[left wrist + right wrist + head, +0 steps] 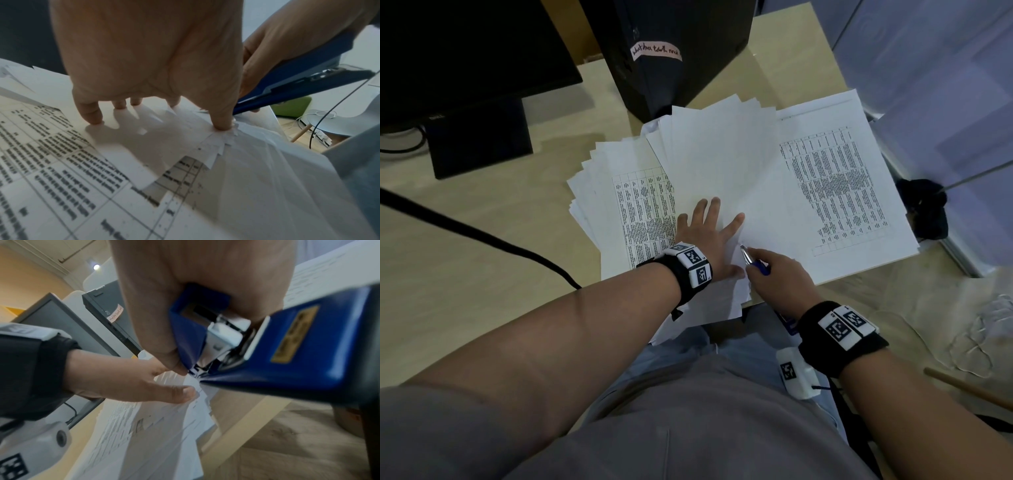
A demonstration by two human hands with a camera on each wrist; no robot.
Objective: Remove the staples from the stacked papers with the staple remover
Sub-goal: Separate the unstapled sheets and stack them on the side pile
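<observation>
A fanned stack of white papers [709, 164] lies on the desk, some sheets printed with tables. My left hand [709, 229] presses flat on it with straight, spread fingers, the thumb [223, 120] down on the fanned corner. My right hand [777, 277] grips a blue staple remover [755, 262] with a metal tip. That tip touches the paper corner right beside the left thumb. In the right wrist view the blue tool [287, 344] fills the right side, its nose at the corner of the sheets [197, 379]. No staple is visible.
A second printed stack [835, 192] lies to the right. A black computer tower [671, 51] stands behind the papers, a monitor [458, 68] at the back left. A black cable [482, 236] crosses the desk on the left. The desk's front edge runs under my wrists.
</observation>
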